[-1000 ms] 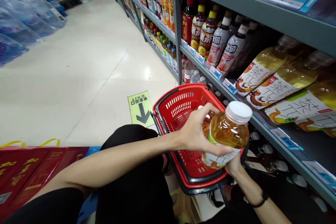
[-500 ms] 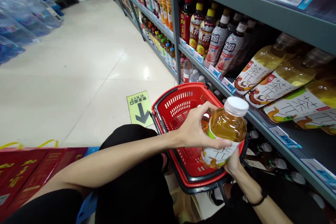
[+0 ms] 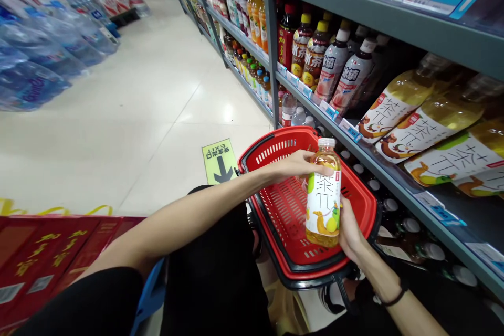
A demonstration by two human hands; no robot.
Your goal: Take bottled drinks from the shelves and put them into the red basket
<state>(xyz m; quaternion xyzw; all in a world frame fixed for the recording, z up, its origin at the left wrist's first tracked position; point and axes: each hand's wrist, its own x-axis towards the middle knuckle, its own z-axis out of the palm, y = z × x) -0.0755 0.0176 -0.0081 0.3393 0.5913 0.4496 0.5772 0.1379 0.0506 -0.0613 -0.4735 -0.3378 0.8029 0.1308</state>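
Observation:
Both my hands hold a clear bottle of yellow tea [image 3: 323, 194] with a white cap and a white label, upright over a red shopping basket [image 3: 356, 195]. My left hand [image 3: 293, 166] grips the bottle near its neck from the left. Around the bottle's lower part, from the right, my right hand [image 3: 349, 231] is wrapped. The basket rests low in front of my knees, next to the shelf.
A grey shelf unit [image 3: 394, 21] runs along the right with several tea and drink bottles [image 3: 413, 115] and price tags. Packs of water bottles [image 3: 35, 63] line the left side of the aisle. Red boxes [image 3: 43, 257] lie at lower left. A green arrow sticker [image 3: 220, 160] marks the floor.
The bottle has moved away from the camera, down toward the basket, and now stands upright. Both hands stayed on it. The view shifted slightly.

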